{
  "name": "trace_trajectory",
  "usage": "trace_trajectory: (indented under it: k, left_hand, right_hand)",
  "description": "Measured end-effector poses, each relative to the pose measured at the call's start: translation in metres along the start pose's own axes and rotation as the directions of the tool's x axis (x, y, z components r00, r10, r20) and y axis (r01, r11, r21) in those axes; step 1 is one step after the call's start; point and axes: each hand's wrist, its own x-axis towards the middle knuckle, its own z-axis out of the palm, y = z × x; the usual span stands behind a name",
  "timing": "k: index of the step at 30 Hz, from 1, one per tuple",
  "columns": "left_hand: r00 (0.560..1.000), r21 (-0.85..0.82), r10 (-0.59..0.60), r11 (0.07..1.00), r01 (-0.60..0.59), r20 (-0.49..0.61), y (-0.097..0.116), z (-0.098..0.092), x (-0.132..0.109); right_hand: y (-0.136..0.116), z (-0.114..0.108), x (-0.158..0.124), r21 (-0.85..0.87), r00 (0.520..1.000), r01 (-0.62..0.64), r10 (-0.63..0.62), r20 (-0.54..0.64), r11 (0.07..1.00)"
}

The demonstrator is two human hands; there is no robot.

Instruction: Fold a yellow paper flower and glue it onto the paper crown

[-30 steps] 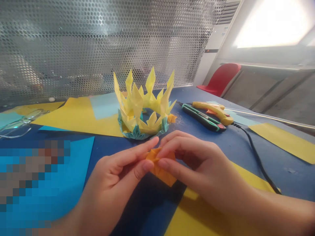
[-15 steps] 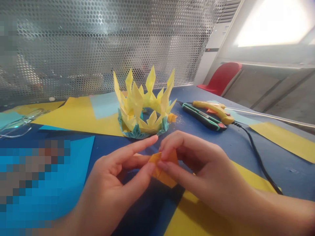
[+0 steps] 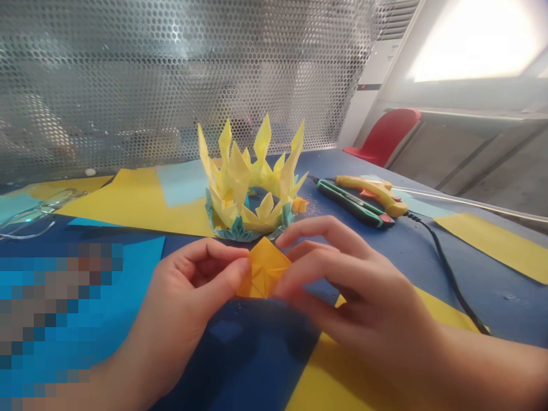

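Observation:
Between my hands is a small piece of folded orange paper (image 3: pixel 266 268), its pointed corner upward and creases across its lower half. My left hand (image 3: pixel 192 297) pinches its left edge between thumb and fingers. At the lower right edge, my right hand (image 3: pixel 346 279) has its fingertips against the paper; its thumb and fingertips are smeared by motion, and the index finger is raised apart. Just behind stands a paper crown (image 3: pixel 240 177) with tall yellow points and a blue-green folded base. A small orange folded piece (image 3: pixel 300 205) lies by the crown's right side.
A green utility knife (image 3: pixel 355 202) and a yellow glue gun (image 3: pixel 377 191) with a black cord (image 3: pixel 445 274) lie at right. Yellow sheets (image 3: pixel 141 200), a blue sheet (image 3: pixel 141 285) and eyeglasses (image 3: pixel 38 214) are on the left. A perforated metal panel (image 3: pixel 171 85) rises behind the table.
The orange paper has turned so its point faces up and its creased face shows. My left index finger has folded in to the paper, while my right hand has shifted to its lower right edge.

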Motion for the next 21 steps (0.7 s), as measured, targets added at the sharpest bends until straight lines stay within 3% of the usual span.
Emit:
trace_trajectory:
  k: [5,9,15,21]
  left_hand:
    - [1.0,-0.003,-0.023,1.0,0.023,0.008,0.0017,0.0015,0.0019]
    - [0.999,0.024,0.002,1.0,-0.003,0.041,0.0007,-0.0006,0.0009]
    - [0.996,0.048,0.044,0.998,-0.047,0.075,-0.0016,-0.0019,0.0003]
    - [0.993,0.007,0.073,0.997,-0.074,0.092,0.0033,0.0061,-0.0066]
  right_hand:
    - [0.0011,-0.0032,0.0008,-0.06,0.998,0.056,-0.055,0.011,0.997]
    - [0.001,-0.002,-0.0007,-0.086,0.999,0.042,-0.042,0.006,0.995]
    - [0.0015,-0.004,-0.0002,-0.131,0.993,0.12,-0.121,0.003,0.984]
    - [-0.0035,-0.0056,0.006,-0.192,0.991,0.125,-0.132,-0.026,0.973]
